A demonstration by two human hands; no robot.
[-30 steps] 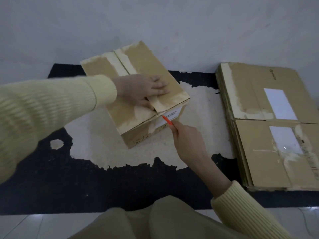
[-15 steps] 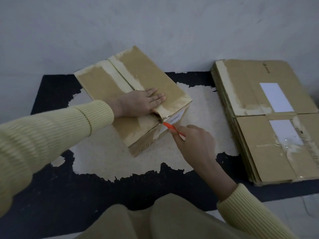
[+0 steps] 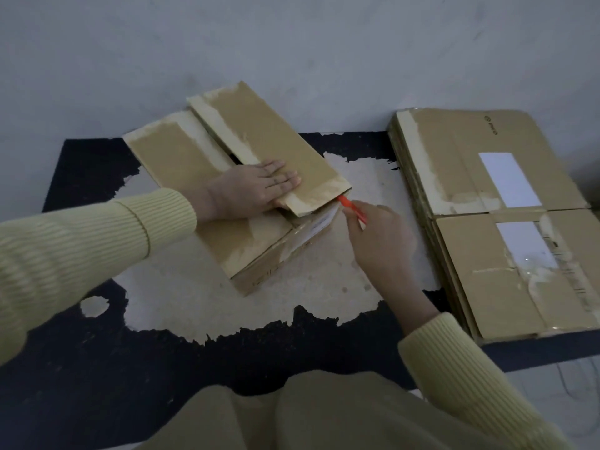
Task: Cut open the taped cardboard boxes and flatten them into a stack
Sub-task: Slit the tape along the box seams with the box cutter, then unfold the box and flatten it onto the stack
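Grey wall close behind black mat; box mid-mat, open mat in front. My left hand presses right flap, fingers straight; right hand grips orange cutter at front corner. Flattened stack right, apart.

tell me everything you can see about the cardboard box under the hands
The brown cardboard box sits at an angle on a worn black mat. Pale torn tape residue streaks its two long top flaps. The centre seam is open and the right flap is lifted slightly. A white label shows on the near end. The left hand presses flat on the right flap, while the right hand holds a thin orange cutter at that flap's near corner.
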